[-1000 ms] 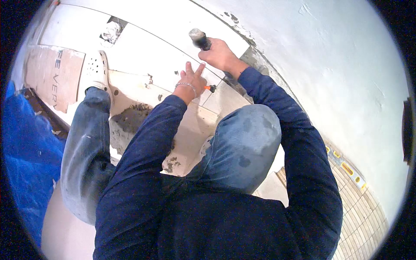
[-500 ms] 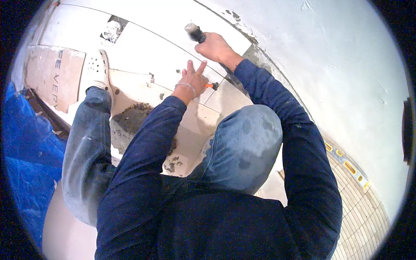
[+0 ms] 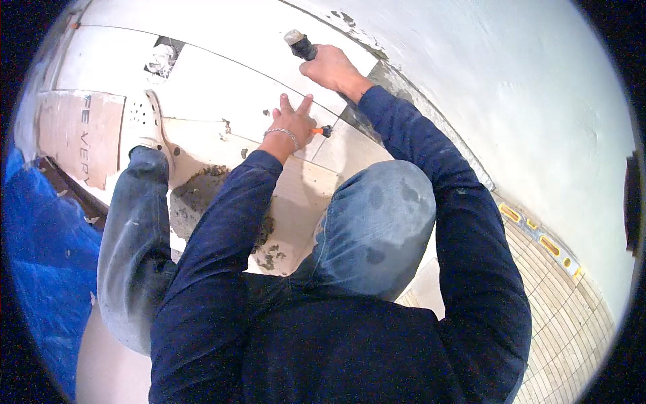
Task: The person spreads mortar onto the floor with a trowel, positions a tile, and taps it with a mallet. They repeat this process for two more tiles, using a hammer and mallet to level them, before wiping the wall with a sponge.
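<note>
My right hand (image 3: 331,68) is closed around a mallet (image 3: 300,44), whose dark head with a pale end sticks out to the upper left; most of the handle is hidden. Below it, my left hand (image 3: 293,126) lies on a large pale floor tile (image 3: 235,87) with its fingers spread, and a bracelet (image 3: 281,133) circles the wrist. Right beside that hand is a small orange and black tile-levelling piece (image 3: 324,131), at a joint between tiles.
A square cutout (image 3: 163,58) with crumpled white material breaks the tiles. Grey mortar (image 3: 202,192) shows beneath my left arm. Cardboard (image 3: 81,135) and a blue tarp (image 3: 47,269) lie left. A spirit level (image 3: 542,239) rests along the wall (image 3: 538,121) at right.
My view has shifted slightly, so the tiles sit a little further left. The mallet stays in my right hand, and my left hand remains spread on the tile.
</note>
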### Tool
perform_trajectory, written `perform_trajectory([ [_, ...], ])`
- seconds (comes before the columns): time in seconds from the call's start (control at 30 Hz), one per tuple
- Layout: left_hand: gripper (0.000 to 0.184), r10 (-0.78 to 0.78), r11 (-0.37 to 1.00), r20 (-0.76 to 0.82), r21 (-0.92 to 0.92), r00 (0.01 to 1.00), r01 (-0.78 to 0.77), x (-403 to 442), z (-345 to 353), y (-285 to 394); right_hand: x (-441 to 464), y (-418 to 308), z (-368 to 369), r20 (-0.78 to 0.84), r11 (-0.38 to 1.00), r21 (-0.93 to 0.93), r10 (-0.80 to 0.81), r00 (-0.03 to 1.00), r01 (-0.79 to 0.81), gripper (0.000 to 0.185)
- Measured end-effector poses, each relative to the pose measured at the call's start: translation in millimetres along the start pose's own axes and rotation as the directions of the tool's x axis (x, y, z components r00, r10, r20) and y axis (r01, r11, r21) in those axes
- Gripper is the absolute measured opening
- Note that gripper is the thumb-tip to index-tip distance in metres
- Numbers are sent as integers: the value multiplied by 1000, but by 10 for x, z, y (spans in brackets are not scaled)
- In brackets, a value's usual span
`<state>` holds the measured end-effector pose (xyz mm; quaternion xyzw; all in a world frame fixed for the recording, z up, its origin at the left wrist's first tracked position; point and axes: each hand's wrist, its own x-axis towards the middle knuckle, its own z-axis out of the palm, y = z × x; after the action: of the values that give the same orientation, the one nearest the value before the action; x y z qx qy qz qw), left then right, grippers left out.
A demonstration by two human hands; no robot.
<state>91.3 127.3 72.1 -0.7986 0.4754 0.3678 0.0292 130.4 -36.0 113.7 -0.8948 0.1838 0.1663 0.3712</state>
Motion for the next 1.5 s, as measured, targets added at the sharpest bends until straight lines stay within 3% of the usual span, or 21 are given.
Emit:
perform_trajectory([
  [0.23,30,-10,1000,-99,-6,995,9,5,79,8,-91,-36,-32,-111,997,43,-65,992,71,36],
  [0.4,32,-2,1000,-60,-9,998,2,3,47,1,-190,-22,-5,-124,992,66,-100,987,109,41],
  [0.6,31,-22,1000,-12,13,1000,22,51,69,-18,-287,-62,-22,-21,991,101,-81,996,83,40],
  [0.87,30,-22,999,-51,-25,998,21,2,73,-3,-320,-45,5,-7,981,178,-83,997,83,37],
  [1.03,31,-28,999,11,-23,1000,28,-13,-24,-8,-282,-38,-1,3,985,139,-101,995,99,39],
  [1.1,31,-23,999,24,-30,999,24,1,-40,-9,-332,-57,20,-36,972,217,-82,996,88,35],
  [1.5,34,-50,997,14,-63,999,51,3,-14,-16,-264,-102,-4,-4,990,94,-110,994,109,35],
])
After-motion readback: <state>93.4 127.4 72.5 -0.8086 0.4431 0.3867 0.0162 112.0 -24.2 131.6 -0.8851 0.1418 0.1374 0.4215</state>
